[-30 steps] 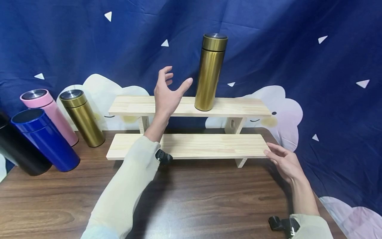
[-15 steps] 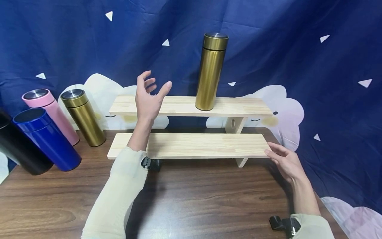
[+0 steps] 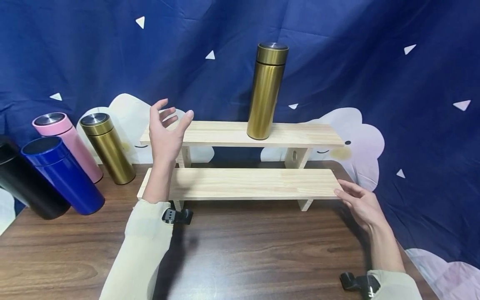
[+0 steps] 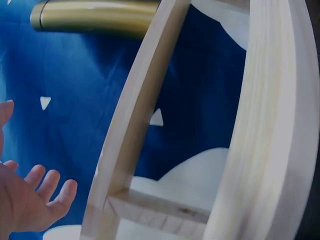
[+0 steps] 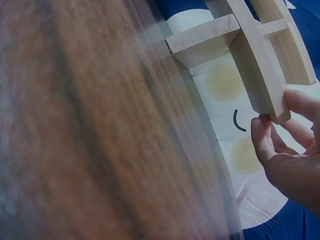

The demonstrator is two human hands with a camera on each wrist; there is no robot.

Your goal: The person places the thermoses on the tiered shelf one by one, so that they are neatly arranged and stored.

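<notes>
My left hand is raised in front of the upper board's left part, fingers spread and loosely bent, holding nothing. In the left wrist view its fingertips point toward the boards without reaching them. With thumb and fingers, my right hand holds the right end of the lower board of a two-tier wooden display shelf. The right wrist view shows the thumb at one face of that end. A gold thermos bottle stands upright on the upper board, right of its middle.
At the left of the brown wooden table stand several more bottles: a pink one, a second gold one, a blue one and a black one. A blue cloth hangs behind.
My left hand has moved left and slightly down, away from the gold thermos bottle on the upper board. My right hand stays at the lower board's end.
</notes>
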